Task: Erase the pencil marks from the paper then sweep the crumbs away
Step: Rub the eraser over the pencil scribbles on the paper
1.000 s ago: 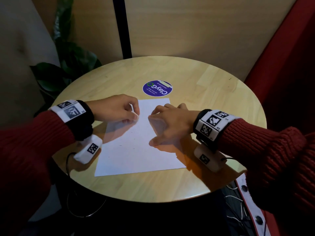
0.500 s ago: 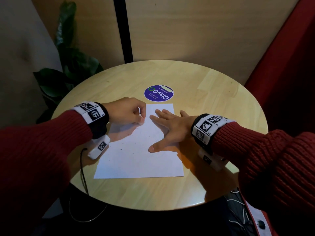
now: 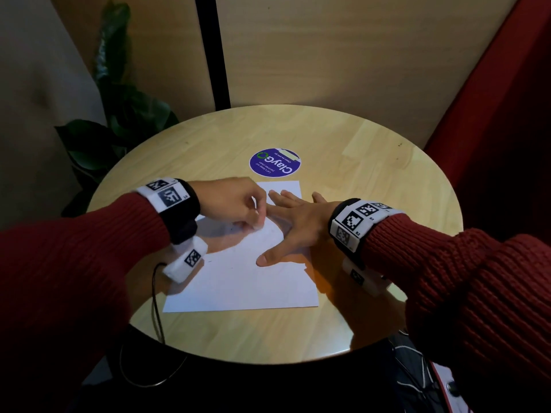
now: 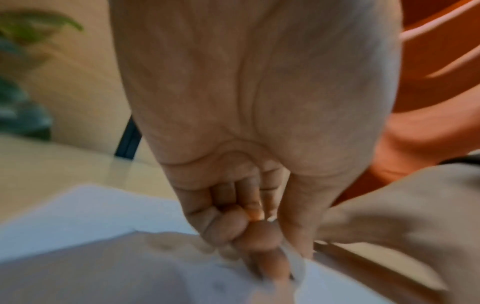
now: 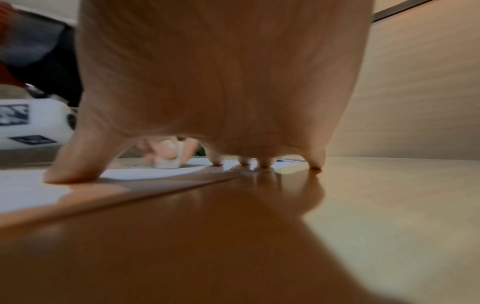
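Here the paper (image 3: 247, 281) lies on the round table (image 3: 357, 180), its near edge toward the table's near rim and its far edge just short of a purple sticker (image 3: 275, 162). The left hand (image 3: 232, 204) pinches a small white eraser (image 5: 167, 162) in curled fingers, its tip down on the paper's far half. The right hand (image 3: 298, 222) is spread flat, fingers straight, pressing the sheet along its right edge, the little finger on bare wood.
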{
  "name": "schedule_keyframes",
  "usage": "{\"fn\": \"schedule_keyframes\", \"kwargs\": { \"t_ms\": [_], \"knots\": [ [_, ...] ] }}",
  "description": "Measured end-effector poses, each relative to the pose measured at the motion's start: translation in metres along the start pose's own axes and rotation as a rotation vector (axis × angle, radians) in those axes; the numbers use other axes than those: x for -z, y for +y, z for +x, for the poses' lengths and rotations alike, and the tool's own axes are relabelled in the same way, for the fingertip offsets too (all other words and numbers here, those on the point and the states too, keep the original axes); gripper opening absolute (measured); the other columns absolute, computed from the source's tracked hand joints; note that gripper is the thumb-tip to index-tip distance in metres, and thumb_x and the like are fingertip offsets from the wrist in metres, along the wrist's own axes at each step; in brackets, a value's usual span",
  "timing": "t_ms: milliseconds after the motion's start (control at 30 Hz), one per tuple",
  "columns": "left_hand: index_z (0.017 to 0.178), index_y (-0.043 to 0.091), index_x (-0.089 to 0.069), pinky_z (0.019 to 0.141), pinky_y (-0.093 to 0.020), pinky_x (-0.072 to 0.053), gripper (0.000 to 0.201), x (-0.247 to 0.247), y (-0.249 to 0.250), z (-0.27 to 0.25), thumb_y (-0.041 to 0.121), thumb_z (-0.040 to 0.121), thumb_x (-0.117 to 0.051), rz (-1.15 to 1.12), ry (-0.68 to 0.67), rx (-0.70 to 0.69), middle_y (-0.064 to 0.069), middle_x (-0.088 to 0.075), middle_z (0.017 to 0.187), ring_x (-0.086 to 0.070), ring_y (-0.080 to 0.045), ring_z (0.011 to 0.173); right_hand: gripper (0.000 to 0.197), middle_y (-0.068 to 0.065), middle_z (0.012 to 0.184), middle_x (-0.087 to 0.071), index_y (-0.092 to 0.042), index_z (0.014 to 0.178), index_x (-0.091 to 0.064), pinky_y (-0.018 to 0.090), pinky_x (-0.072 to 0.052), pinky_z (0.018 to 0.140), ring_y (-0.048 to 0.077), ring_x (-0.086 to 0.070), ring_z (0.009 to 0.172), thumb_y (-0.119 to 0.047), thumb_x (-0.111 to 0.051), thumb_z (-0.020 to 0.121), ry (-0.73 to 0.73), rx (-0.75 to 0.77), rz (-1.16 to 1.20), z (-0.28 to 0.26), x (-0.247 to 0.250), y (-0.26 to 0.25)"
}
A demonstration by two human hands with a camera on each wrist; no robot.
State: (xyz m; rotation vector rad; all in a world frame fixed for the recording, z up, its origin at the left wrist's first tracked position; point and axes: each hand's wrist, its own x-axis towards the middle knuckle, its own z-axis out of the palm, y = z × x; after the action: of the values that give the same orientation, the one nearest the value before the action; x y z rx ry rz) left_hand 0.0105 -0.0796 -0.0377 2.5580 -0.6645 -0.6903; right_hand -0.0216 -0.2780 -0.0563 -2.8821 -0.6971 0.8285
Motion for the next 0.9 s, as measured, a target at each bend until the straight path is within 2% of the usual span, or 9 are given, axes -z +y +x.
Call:
{"fn": "schedule_keyframes", "kwargs": {
  "t_ms": [100, 233, 367, 500, 633, 700, 767, 800, 900],
  "knots": [
    [0.087, 0.026, -0.068, 0.083, -0.035, -0.056, 0.01, 0.001, -0.007, 0.004, 0.024, 0.095, -0.075, 0.085, 0.171, 0.04, 0.004, -0.078, 0.077, -0.067, -0.009, 0.074, 0.126, -0.011, 0.172, 0.023, -0.051, 0.16, 0.014, 0.068, 0.014, 0.121, 0.012, 0.022, 0.157, -0.096, -0.058, 0.068, -0.007, -0.012, -0.015, 0.0, 0.001, -0.001],
    [0.095, 0.009, -0.072, 0.073, -0.033, -0.055, 0.007, -0.005, 0.002, 0.0, 0.015, 0.097, -0.076, -0.063, -0.08, -0.052, -0.012, -0.079, 0.078, -0.066, -0.014, 0.066, 0.12, -0.009, 0.172, 0.023, -0.052, 0.161, 0.006, 0.07, 0.012, 0.12, 0.014, 0.021, 0.158, -0.094, -0.059, 0.069, -0.01, -0.001, -0.015, 0.0, 0.002, -0.001],
    [0.09, 0.024, -0.07, 0.077, -0.028, -0.049, 0.009, 0.003, -0.015, 0.002, 0.021, 0.097, -0.074, 0.061, 0.149, -0.025, 0.005, -0.079, 0.074, -0.065, -0.002, 0.065, 0.127, -0.01, 0.172, 0.022, -0.049, 0.162, 0.012, 0.068, 0.013, 0.121, 0.012, 0.022, 0.158, -0.097, -0.057, 0.066, 0.006, -0.018, -0.016, 0.003, -0.001, 0.0],
    [0.094, 0.014, -0.071, 0.072, -0.028, -0.053, 0.006, -0.001, -0.005, -0.008, 0.016, 0.098, -0.076, -0.041, -0.138, -0.115, -0.013, -0.078, 0.079, -0.065, -0.018, 0.068, 0.121, -0.007, 0.174, 0.016, -0.05, 0.162, 0.001, 0.063, 0.011, 0.123, 0.013, 0.017, 0.159, -0.093, -0.061, 0.068, 0.057, 0.01, -0.001, 0.004, -0.003, -0.001],
    [0.092, 0.025, -0.074, 0.075, -0.024, -0.049, 0.006, 0.012, -0.016, -0.004, 0.021, 0.096, -0.075, 0.116, 0.107, -0.065, 0.004, -0.08, 0.079, -0.068, -0.004, 0.071, 0.135, -0.012, 0.174, 0.014, -0.037, 0.166, 0.001, 0.055, -0.004, 0.128, 0.024, 0.007, 0.161, -0.096, -0.062, 0.062, 0.046, 0.049, 0.023, 0.015, -0.002, 0.0],
    [0.093, 0.021, -0.074, 0.072, -0.021, -0.051, 0.004, 0.01, -0.014, -0.007, 0.019, 0.097, -0.075, 0.071, 0.001, -0.084, 0.0, -0.08, 0.079, -0.07, -0.01, 0.072, 0.137, -0.016, 0.173, 0.012, -0.044, 0.164, 0.001, 0.057, -0.01, 0.128, 0.03, 0.004, 0.161, -0.096, -0.065, 0.055, 0.006, 0.027, 0.073, 0.018, -0.001, 0.0],
    [0.096, 0.014, -0.075, 0.073, -0.025, -0.054, 0.004, 0.009, -0.008, -0.011, 0.017, 0.099, -0.076, 0.003, -0.177, -0.114, -0.01, -0.079, 0.082, -0.071, -0.021, 0.074, 0.128, -0.013, 0.174, 0.014, -0.051, 0.162, -0.001, 0.056, -0.006, 0.128, 0.027, 0.009, 0.161, -0.091, -0.068, 0.06, -0.007, 0.042, 0.067, 0.016, 0.0, 0.0],
    [0.097, 0.013, -0.076, 0.073, -0.025, -0.054, 0.004, 0.01, -0.01, -0.011, 0.017, 0.099, -0.077, 0.006, -0.176, -0.116, -0.011, -0.079, 0.082, -0.07, -0.018, 0.073, 0.123, -0.01, 0.174, 0.016, -0.053, 0.161, -0.001, 0.055, -0.003, 0.129, 0.025, 0.013, 0.16, -0.089, -0.069, 0.065, -0.014, 0.056, 0.058, 0.014, 0.002, -0.001],
    [0.093, 0.025, -0.076, 0.071, -0.023, -0.048, 0.005, 0.015, -0.021, -0.007, 0.022, 0.097, -0.076, 0.105, 0.05, -0.086, 0.004, -0.079, 0.078, -0.066, -0.003, 0.069, 0.118, -0.007, 0.173, 0.019, -0.063, 0.155, 0.006, 0.055, 0.002, 0.128, 0.021, 0.019, 0.159, -0.092, -0.065, 0.065, -0.02, 0.064, 0.039, 0.016, 0.001, -0.001]
  ]
}}
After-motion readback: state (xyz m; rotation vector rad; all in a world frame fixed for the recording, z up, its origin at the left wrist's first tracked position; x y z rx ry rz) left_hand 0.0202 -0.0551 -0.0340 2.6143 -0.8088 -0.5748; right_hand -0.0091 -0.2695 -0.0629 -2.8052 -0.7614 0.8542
